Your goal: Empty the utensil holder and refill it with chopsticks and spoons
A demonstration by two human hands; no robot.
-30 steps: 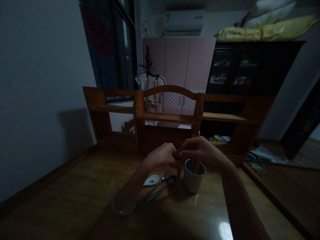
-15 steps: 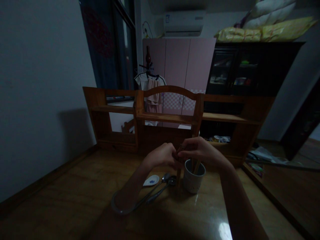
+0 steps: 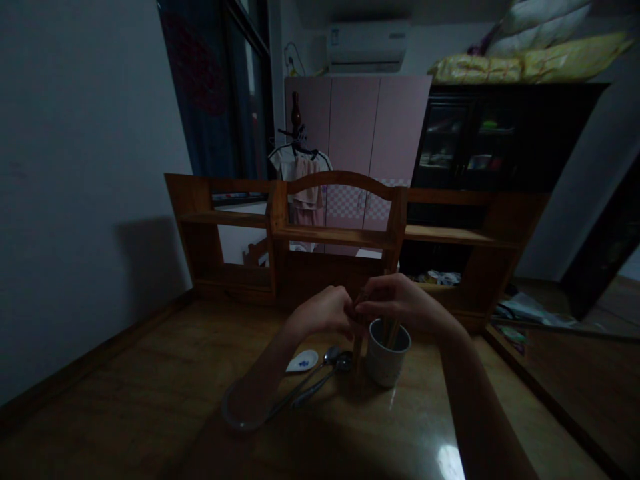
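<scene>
Both hands meet just above a white cup (image 3: 383,363) on a wooden table (image 3: 150,393). My left hand (image 3: 325,311) is closed on wooden chopsticks (image 3: 358,343) that stand upright beside the cup's left wall. My right hand (image 3: 400,301) is pinched on the tops of the same bundle. More chopsticks (image 3: 393,331) lean inside the cup. Two metal spoons (image 3: 336,361) and a white ceramic spoon (image 3: 303,361) lie left of the cup, under my left forearm. A clear bangle (image 3: 239,413) circles my left wrist area.
A wooden shelf unit (image 3: 340,230) stands along the table's far edge. Behind it are a pink wardrobe (image 3: 360,133), hanging clothes (image 3: 303,173) and a dark cabinet (image 3: 480,140). A grey wall (image 3: 80,167) runs along the left. The room is dim.
</scene>
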